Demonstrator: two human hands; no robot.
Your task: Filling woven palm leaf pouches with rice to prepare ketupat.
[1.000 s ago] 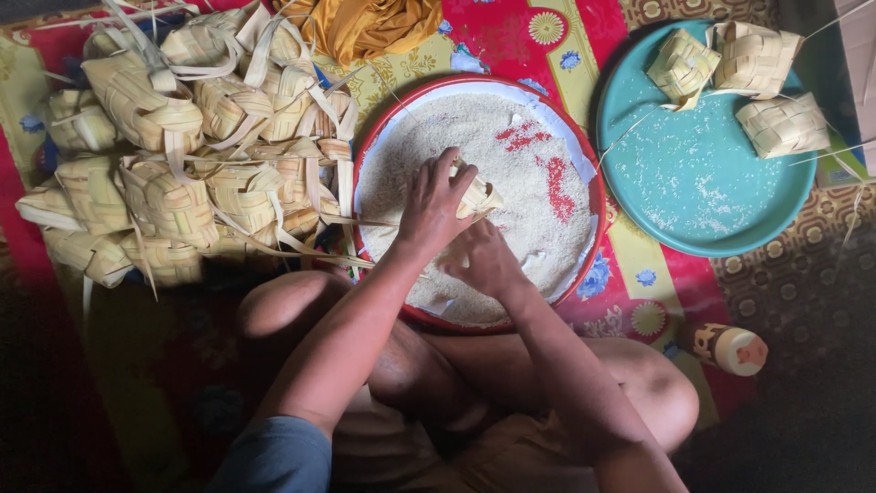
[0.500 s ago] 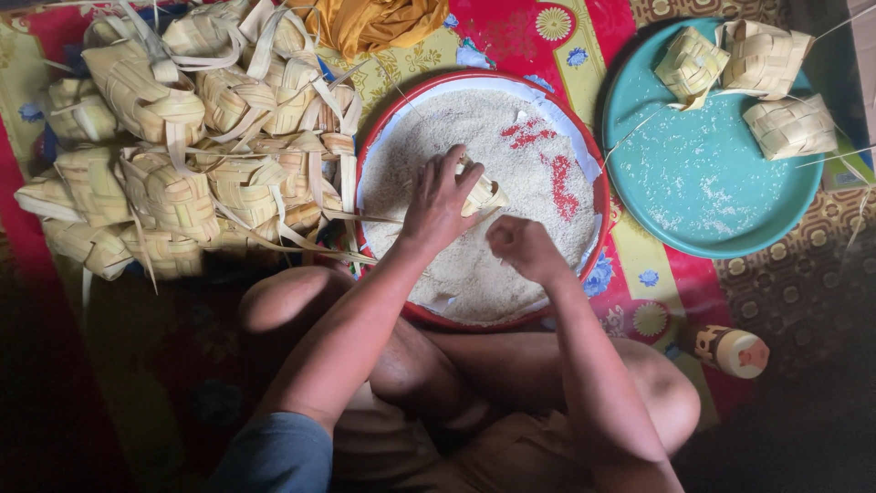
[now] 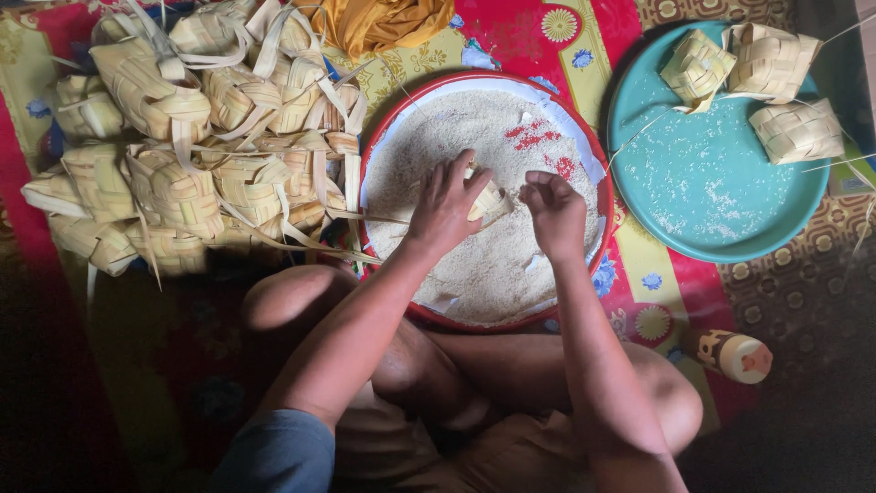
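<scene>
left hand: fingers curled around a small woven leaf pouch, gripping it over the middle of the frame
right hand: fingertips pressed together in a pinch, apparently on a little rice; what is between them is too small to tell
pouch position: just left of the right hand, nearly touching, its open corner seeming to tilt toward that pinch
nearer hand: left holds it, right sits beside it
tray: red-rimmed, round, full of rice, under both hands
empty pouches: heaped at upper left
teal plate: upper right, three pouches on its far edge
small bottle: lower right, lying on the mat
</scene>
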